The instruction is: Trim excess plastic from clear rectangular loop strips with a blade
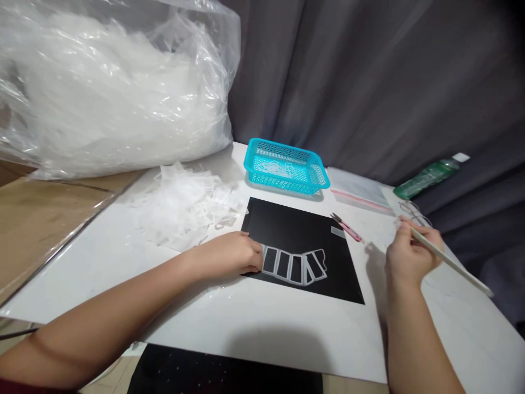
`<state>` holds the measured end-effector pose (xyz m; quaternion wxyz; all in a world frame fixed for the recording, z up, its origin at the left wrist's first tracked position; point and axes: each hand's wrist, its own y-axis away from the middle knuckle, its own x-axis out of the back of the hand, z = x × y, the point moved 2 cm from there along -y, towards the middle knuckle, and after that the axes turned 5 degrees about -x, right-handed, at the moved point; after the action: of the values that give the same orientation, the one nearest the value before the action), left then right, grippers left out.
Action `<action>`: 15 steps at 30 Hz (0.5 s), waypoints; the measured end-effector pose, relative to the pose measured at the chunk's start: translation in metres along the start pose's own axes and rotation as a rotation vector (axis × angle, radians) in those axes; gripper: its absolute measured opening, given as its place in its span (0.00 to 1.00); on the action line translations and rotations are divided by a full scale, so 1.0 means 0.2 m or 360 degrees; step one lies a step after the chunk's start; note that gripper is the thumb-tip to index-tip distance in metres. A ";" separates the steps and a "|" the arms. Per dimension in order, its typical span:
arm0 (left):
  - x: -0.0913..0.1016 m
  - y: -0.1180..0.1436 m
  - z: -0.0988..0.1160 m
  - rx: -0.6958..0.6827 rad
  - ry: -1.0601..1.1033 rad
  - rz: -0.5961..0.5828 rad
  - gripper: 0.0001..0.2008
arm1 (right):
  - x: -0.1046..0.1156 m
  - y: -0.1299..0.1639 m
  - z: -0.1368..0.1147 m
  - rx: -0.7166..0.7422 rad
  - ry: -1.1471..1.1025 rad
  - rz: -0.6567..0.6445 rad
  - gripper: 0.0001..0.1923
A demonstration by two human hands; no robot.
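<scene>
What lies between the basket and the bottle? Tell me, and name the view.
A flat bag with a red strip along its near edge lies between the basket and the bottle; the head view shows it.

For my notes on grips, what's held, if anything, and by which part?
The right hand holds a stick near one end; whether the left hand grips the frames is unclear.

Glare on plastic bag (pixel 135 98); soft shadows — upper right dim.
</scene>
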<state>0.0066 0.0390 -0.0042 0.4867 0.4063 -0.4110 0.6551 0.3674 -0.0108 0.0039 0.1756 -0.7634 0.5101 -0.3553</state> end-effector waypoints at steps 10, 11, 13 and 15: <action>0.04 0.02 -0.08 0.0087 0.0059 0.0180 0.10 | -0.11 -0.04 0.24 -0.0204 0.0454 -0.0523 0.19; 0.04 0.03 -0.08 0.0137 -0.0012 0.0170 0.12 | -0.10 -0.05 0.25 -0.0222 0.0492 -0.0538 0.21; 0.05 0.04 -0.08 0.0227 -0.0157 0.0125 0.16 | -0.09 -0.07 0.25 -0.0238 0.0551 -0.0594 0.22; 0.05 0.05 -0.07 0.0262 -0.0245 0.0074 0.17 | -0.10 -0.08 0.24 -0.0246 0.0589 -0.0699 0.20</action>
<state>-0.0062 0.0541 -0.0013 0.4034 0.4845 -0.4013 0.6645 0.4088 0.0093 -0.0264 -0.0600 -0.7889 0.3816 -0.4780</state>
